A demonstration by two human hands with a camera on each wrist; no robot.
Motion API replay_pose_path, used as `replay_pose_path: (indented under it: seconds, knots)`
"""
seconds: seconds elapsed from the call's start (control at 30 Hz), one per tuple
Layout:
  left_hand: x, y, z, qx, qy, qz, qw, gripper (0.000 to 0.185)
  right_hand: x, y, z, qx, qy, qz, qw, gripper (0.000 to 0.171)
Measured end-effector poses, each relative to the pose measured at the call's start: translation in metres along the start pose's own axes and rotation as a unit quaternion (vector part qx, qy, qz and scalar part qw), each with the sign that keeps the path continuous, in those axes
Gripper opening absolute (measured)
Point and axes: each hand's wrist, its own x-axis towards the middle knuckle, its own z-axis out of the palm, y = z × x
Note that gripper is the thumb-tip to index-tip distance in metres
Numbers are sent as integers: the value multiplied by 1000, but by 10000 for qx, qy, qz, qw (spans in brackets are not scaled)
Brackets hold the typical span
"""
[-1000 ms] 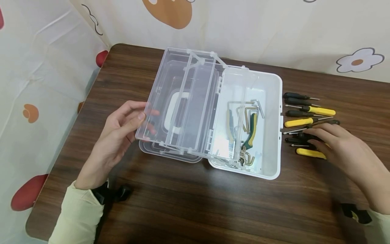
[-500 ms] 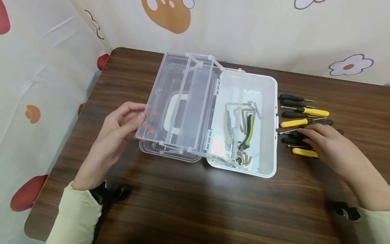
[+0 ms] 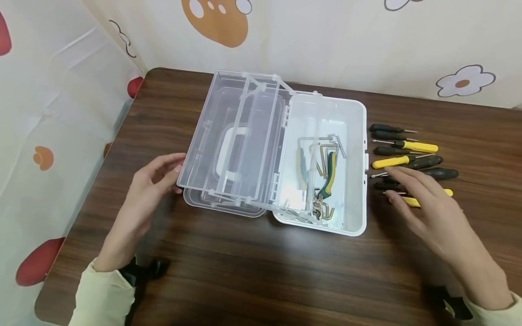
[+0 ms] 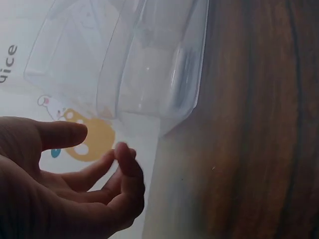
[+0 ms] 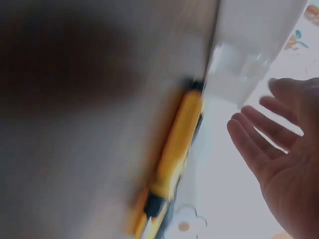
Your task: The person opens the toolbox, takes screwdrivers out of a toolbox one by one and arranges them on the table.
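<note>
Left hand (image 3: pixel 152 181) released tray (image 3: pixel 228 136); right hand (image 3: pixel 424 199) lifted.

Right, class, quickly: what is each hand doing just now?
Left hand: open, holding nothing, beside the clear tray.
Right hand: open, empty, above the screwdrivers.

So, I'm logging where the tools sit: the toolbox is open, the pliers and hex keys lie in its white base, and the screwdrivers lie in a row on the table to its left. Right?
One detail is off: the screwdrivers lie on the table to the right of the toolbox, by the right hand, as the head view shows. The pliers and hex keys are in the white base.
</note>
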Motion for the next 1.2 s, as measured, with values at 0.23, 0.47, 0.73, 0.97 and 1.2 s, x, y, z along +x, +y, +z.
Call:
replay_pose_path:
  seconds: [0.23,0.47,0.73,0.97,1.2]
  knots:
    - [-1,-3,9,950,-434,-411,9937,47,-9,-26,14,1658,-405,1344,9761,62]
    - [-3,-6,14,1446,-399,-517,9873,41,-13,-36,27,2825,-962,1981,9336,57]
    - [-4,-1,7,976,-160,-154,9950,33,-14,-39,38,3525,-715,2048,9103,60]
    - [-9,38,1,-968,-192,808,9918,40,-14,-53,47,3931,-659,1654,9021,62]
    - [-25,97,32,642,93,1995,9777,43,-20,-61,56,4534,-611,1319,8794,62]
